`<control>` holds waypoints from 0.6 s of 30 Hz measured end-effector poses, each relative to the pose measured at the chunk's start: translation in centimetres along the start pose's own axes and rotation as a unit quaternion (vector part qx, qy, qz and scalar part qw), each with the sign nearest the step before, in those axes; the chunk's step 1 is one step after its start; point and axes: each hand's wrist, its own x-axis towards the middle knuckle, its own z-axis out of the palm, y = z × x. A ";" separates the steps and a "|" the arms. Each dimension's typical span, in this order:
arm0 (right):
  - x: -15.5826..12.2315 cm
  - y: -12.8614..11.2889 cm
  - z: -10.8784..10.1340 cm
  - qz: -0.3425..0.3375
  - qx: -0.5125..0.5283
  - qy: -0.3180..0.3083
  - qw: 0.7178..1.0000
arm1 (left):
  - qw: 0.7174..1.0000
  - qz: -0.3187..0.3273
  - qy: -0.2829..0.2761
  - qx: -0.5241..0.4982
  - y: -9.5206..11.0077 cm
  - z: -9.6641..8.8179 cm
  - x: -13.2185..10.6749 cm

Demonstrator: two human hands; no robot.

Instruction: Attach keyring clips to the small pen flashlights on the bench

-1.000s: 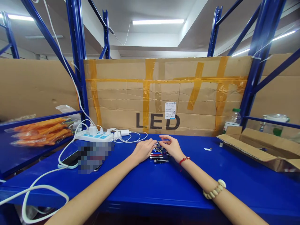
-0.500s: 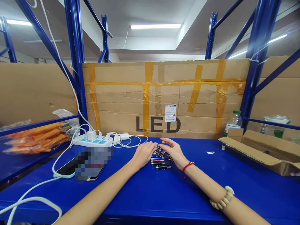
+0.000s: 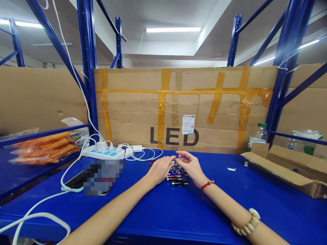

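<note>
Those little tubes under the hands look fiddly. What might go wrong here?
The small tubes lie loose on the smooth blue table; a nudge from the left hand or right hand might roll them away. The white cable loops past the front edge, so an arm could snag it and drag the power strip.

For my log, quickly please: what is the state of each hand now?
Left hand: open, fingers on the pile of pen-like tubes.
Right hand: fingers curled over the pile; its grip cannot be told.

Warehouse/packing bench: blue steel racking (image 3: 88,68), taped cardboard w/ "LED" (image 3: 178,109), open carton (image 3: 288,168).
</note>
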 end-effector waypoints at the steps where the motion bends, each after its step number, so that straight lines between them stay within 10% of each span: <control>1: -0.1 -0.1 0.0 0.003 0.001 0.000 1.000 | 1.000 0.000 0.002 -0.005 0.0 0.0 0.0; 18: 0.6 1.5 -0.9 0.020 -0.018 -0.026 0.999 | 0.998 -0.019 -0.057 -0.011 -0.1 0.0 0.0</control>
